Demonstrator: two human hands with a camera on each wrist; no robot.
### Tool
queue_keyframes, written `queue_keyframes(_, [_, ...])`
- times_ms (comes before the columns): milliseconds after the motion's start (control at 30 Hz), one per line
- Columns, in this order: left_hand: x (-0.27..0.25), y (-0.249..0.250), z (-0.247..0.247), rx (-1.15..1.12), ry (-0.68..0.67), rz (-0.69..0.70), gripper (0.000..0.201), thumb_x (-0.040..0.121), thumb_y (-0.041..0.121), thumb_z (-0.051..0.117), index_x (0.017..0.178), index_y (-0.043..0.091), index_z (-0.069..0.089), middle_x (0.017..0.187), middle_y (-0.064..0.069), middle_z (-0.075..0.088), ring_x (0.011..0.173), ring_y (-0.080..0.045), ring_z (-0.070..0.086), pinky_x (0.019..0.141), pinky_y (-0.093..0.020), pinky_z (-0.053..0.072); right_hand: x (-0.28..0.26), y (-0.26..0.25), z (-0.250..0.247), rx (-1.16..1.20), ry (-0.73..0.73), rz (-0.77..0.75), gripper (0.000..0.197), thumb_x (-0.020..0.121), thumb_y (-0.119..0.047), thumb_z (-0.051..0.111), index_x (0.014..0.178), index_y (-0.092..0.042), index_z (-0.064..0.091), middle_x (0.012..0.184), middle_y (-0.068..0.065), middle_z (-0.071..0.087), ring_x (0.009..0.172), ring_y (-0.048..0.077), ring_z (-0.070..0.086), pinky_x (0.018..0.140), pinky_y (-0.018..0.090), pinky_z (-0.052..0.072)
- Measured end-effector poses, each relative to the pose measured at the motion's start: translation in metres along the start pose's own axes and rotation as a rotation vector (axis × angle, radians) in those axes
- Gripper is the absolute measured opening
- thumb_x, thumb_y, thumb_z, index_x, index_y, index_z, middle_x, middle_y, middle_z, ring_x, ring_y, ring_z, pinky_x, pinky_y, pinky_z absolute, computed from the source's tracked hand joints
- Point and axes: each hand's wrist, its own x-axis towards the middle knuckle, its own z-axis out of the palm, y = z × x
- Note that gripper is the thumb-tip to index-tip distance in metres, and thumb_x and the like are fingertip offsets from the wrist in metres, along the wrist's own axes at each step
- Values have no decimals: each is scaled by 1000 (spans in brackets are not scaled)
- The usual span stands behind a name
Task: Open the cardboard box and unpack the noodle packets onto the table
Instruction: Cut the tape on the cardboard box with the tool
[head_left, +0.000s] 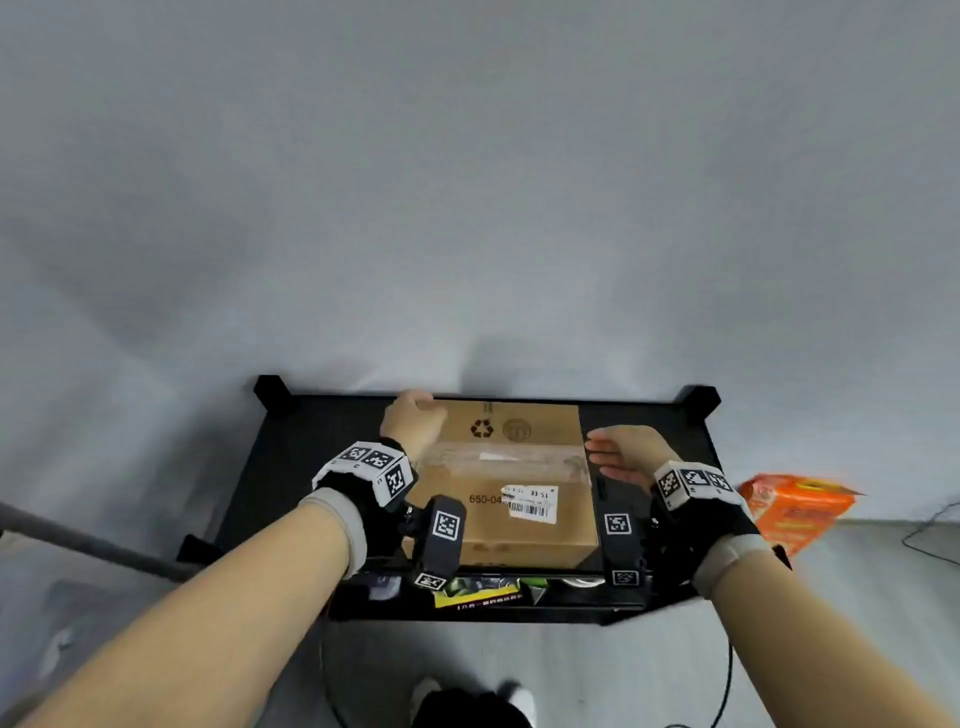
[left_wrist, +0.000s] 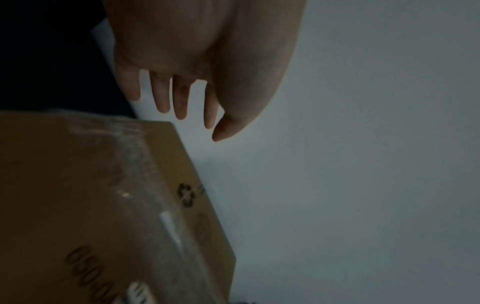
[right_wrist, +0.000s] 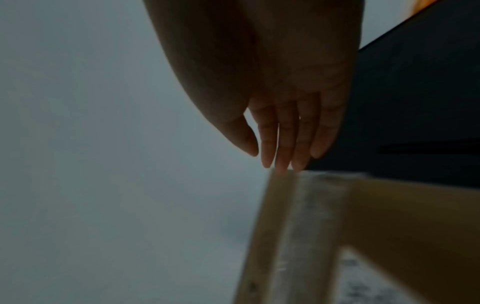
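Observation:
A brown cardboard box (head_left: 514, 467) stands on the black table (head_left: 311, 467), its top sealed with a strip of clear tape (head_left: 498, 460) and carrying a white barcode label (head_left: 532, 503). My left hand (head_left: 415, 415) hovers at the box's far-left corner. In the left wrist view its fingers (left_wrist: 210, 119) are straight and spread, just off the box (left_wrist: 91, 195). My right hand (head_left: 608, 457) is held beside the box's right edge, palm toward it. In the right wrist view its straight fingertips (right_wrist: 267, 158) reach the box's corner (right_wrist: 389, 216). No noodle packets are visible inside.
Colourful printed packets (head_left: 483, 592) lie along the table's front edge, below the box. An orange pack (head_left: 795, 506) sits off the table's right end. A grey pole (head_left: 78, 540) crosses at the left. A black cable (head_left: 727, 675) runs over the floor.

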Motion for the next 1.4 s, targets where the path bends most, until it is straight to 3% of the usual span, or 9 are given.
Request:
queue_keyframes(100, [-1, -14, 5, -29, -7, -70, 57, 78, 22, 60, 132, 17, 42, 128, -16, 51, 108, -41, 60, 89, -45, 51, 16, 34, -11, 25, 86, 88, 9, 93, -13, 51, 97, -11, 58, 71, 1, 61, 65, 12, 54, 60, 23, 42])
queue_keyframes(233, [-2, -27, 7, -66, 38, -84, 60, 77, 15, 63, 133, 20, 41, 134, -11, 45, 106, -31, 59, 94, -44, 52, 38, 87, -18, -60, 146, 168, 22, 91, -3, 49, 71, -11, 53, 64, 7, 55, 58, 16, 49, 53, 22, 40])
queue_keyframes(400, [-5, -43, 11, -95, 106, -75, 54, 82, 7, 65, 131, 15, 45, 130, -9, 53, 112, -21, 54, 100, -39, 46, 56, 126, -23, -265, 281, 211, 9, 83, -11, 63, 78, -4, 68, 66, 12, 62, 72, 28, 62, 69, 35, 53])
queue_keyframes(567, [-7, -55, 18, -95, 147, -54, 50, 84, 12, 63, 130, 20, 45, 131, -6, 51, 114, -19, 52, 99, -37, 46, 63, 137, -19, -445, 380, 119, 37, 79, -24, 71, 109, -2, 66, 108, 17, 68, 102, 32, 64, 88, 33, 48])
queue_keyframes(667, [-5, -56, 18, -105, 149, -69, 51, 84, 13, 64, 130, 21, 45, 132, -5, 50, 114, -19, 52, 98, -36, 46, 66, 136, -7, -532, 415, 102, 22, 78, -21, 71, 98, -12, 70, 96, 15, 67, 97, 34, 65, 85, 33, 50])
queue_keyframes(800, [-5, -57, 15, -105, 139, -65, 51, 84, 13, 65, 130, 22, 45, 130, -5, 50, 114, -18, 51, 99, -36, 46, 68, 135, -1, -630, 366, 123, 34, 78, -17, 64, 48, -14, 48, 52, 6, 47, 49, 23, 46, 50, 25, 37])
queue_keyframes(967, [-7, -53, 11, -99, 109, -75, 52, 83, 13, 66, 130, 18, 45, 130, -9, 52, 116, -23, 53, 100, -42, 46, 68, 118, -21, -434, 281, 106, 27, 88, -17, 58, 63, -7, 57, 52, 4, 58, 63, 28, 57, 71, 29, 54])
queue_keyframes(1200, [-13, -49, 1, -60, 20, -90, 60, 82, 11, 66, 136, 14, 41, 137, -11, 48, 122, -26, 50, 103, -42, 44, 15, 43, -31, 202, 121, -278, 12, 93, -7, 55, 102, 0, 58, 83, 10, 67, 50, 0, 67, 51, 12, 54])
queue_keyframes(1400, [-24, -52, -8, -18, -70, -94, 66, 82, 12, 67, 140, 11, 36, 137, -14, 47, 122, -27, 50, 103, -43, 43, -22, 12, 1, 141, -111, -393, 18, 95, -13, 51, 78, -10, 55, 66, 3, 65, 52, 7, 65, 52, 17, 54])
